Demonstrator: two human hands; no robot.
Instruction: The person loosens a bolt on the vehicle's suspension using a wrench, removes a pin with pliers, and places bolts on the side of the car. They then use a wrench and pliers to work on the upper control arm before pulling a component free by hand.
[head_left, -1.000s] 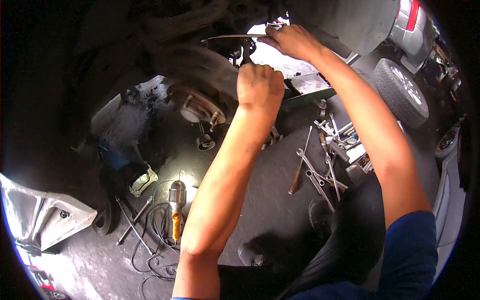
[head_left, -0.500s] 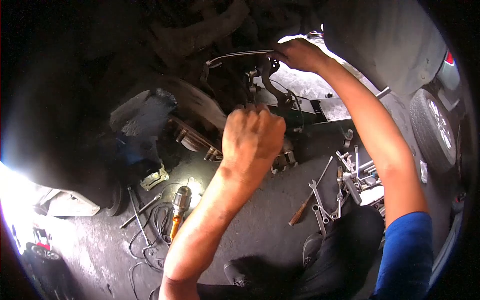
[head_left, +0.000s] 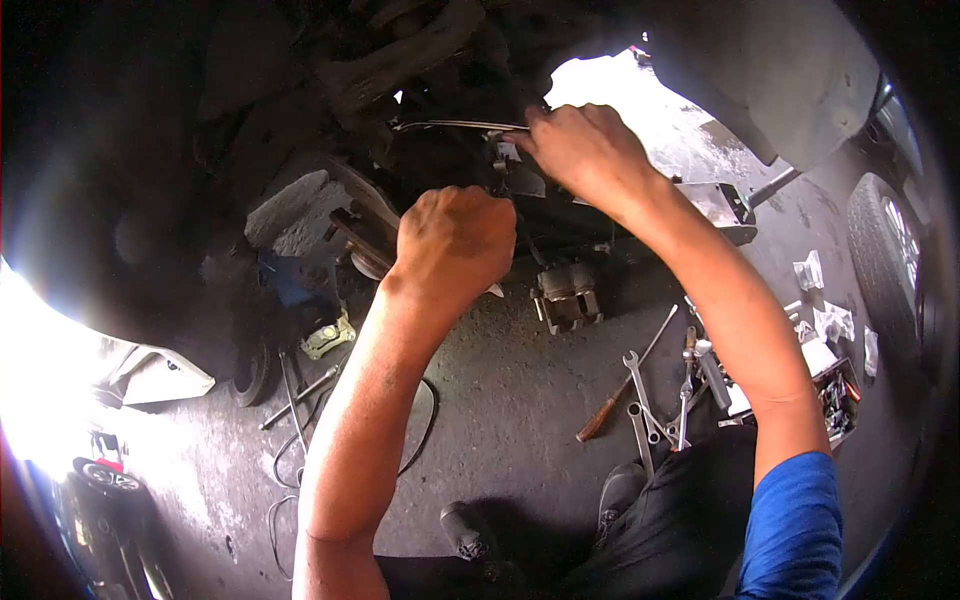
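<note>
Holding a rod (head_left: 462, 124), right hand (head_left: 590, 152) borders bright opening (head_left: 640, 100).

The left hand (head_left: 455, 235) was just above mid-frame, with the right hand (head_left: 585, 150) higher and off to its right. A rod (head_left: 460, 125) ran left from the right hand across the upper middle. I could see a brake caliper (head_left: 568, 295) lower down, between the forearms (head_left: 365, 400). Screwdriver (head_left: 608, 407) and wrenches (head_left: 641, 395) lay on the floor (head_left: 510, 400) right of bottom centre, screwdriver leftmost. Wheel (head_left: 888, 240) at the right edge, cross wrench (head_left: 293, 405) lower left.
</note>
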